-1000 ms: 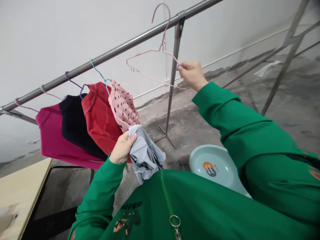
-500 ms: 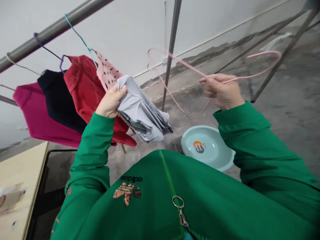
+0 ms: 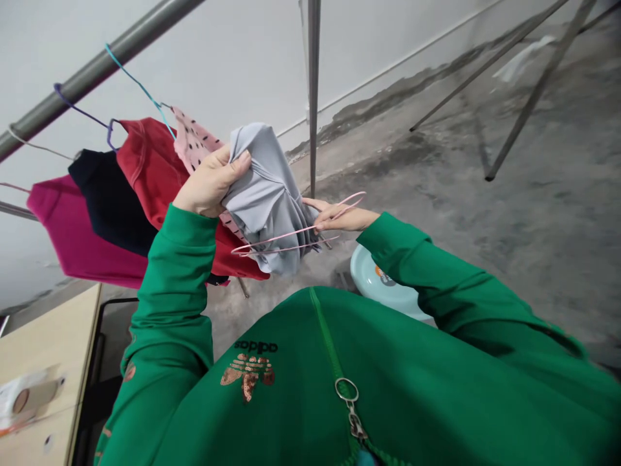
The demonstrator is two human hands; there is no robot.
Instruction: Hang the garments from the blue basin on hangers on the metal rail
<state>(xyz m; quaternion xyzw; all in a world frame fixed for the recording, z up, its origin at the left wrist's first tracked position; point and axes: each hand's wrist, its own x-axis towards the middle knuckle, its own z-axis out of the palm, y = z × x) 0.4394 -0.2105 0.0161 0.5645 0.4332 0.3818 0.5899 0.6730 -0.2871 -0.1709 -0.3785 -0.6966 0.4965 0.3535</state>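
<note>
Pinching a bunched grey garment [image 3: 264, 184] between thumb and fingers, the left hand [image 3: 206, 184] is clamped on its upper left edge, and the cloth hangs down to the right of that grip. The fabric looks smooth, thin and matte, drawn into sharp creases that fan from a fold near its middle and crumple into soft pleats lower down. Just right of the cloth, the right hand [image 3: 339, 219] is closed on a pink hanger [image 3: 281, 238], a slim, glossy wire whose long loop reaches leftward across the front of the garment's lower part, its hook end curving up above the knuckles; whether the right fingertips touch the cloth cannot be told. Left of the left hand's grip, and partly behind it, a pink dotted garment [image 3: 191, 139], a red garment [image 3: 150, 162] with pale stitching, a black garment [image 3: 109, 200] and a magenta garment [image 3: 82, 239] hang in a row from a round metal rod [image 3: 97, 74]. Below the right hand's grip, partly covered by the green sleeve [image 3: 402, 249], sits a shiny pale blue basin [image 3: 388, 301] with a rounded rim; its visible inside bears an orange and grey sticker [image 3: 383, 276].
</note>
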